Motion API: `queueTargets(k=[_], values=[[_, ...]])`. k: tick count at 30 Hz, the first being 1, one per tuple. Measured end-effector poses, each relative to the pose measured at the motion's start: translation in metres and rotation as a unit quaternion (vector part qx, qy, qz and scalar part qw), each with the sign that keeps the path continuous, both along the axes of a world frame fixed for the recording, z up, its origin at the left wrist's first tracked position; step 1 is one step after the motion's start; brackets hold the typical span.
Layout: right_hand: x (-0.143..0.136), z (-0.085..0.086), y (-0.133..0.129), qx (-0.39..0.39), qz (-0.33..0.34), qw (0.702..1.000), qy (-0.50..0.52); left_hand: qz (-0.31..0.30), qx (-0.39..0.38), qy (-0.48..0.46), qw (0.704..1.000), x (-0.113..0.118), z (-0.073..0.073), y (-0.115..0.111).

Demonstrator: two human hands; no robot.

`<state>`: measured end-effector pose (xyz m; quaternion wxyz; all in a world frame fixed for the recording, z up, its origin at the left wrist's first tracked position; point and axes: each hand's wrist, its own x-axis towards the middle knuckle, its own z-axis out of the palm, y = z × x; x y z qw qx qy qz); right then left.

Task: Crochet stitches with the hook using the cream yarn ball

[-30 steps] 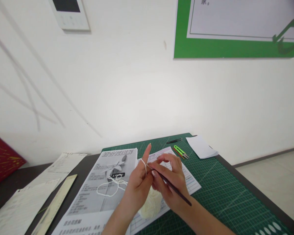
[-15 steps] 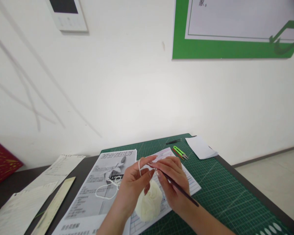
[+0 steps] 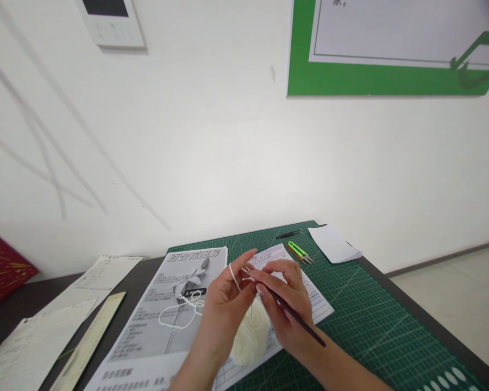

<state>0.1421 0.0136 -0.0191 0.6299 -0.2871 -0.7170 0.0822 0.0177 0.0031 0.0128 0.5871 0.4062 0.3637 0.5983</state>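
- Although the green cutting mat (image 3: 362,309) extends beneath the work, we handle everything above it, in mid-air.
- We note the printed sheet (image 3: 146,342) and the lined sheet (image 3: 318,296) lying on the mat; we judge both to be thin and easily creased.
- We find the left hand (image 3: 224,301) grasping the white strand, with a turn around its index finger and the thumb bent in near the tool's tip.
- We find the right hand (image 3: 287,298) closed on the dark slender tool, held like a pen.
- We locate the yarn ball (image 3: 248,345) below the hands, over the lined sheet. We judge it light, soft and compressible; we recommend a loose grip around its sides to avoid tangling.
- We judge the dark slender tool (image 3: 299,320) to be light and stiff; we take it along the shaft near the working end. The fingers hide its tip, so we cannot tell the tip's shape.
- We see the green snips (image 3: 298,251) beyond the hands; we take them by the green body, clear of the blades.
- We judge the white strand (image 3: 233,276) limp and easily snagged; we control it with light finger tension.
- We identify no container, and therefore list no contents.
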Motion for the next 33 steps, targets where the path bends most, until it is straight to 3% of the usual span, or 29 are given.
queueTargets(k=[7,11,16,20,28,33], values=[[0.0004,-0.0027,-0.0004,-0.009,0.004,1.0,0.003,0.006,-0.004,-0.034,0.999,0.0015,-0.0056,-0.0006],[0.0004,-0.0042,-0.0004,-0.062,0.043,0.996,0.045,-0.001,-0.009,-0.012,1.0,-0.0005,-0.006,-0.0005],[-0.0026,-0.0028,0.0025,-0.165,0.141,0.96,0.176,-0.011,-0.004,-0.02,1.0,-0.0013,-0.0038,0.0009],[-0.0049,-0.0005,0.003,-0.191,0.183,0.935,0.236,-0.018,-0.006,-0.032,0.999,-0.002,-0.0031,0.001],[-0.004,0.003,-0.002,-0.107,0.146,0.971,0.158,-0.024,-0.037,-0.079,0.996,-0.0016,-0.0008,0.0022],[-0.004,0.0,-0.0018,-0.116,0.14,0.971,0.153,-0.002,-0.012,-0.048,0.999,-0.0008,0.0011,0.0027]])
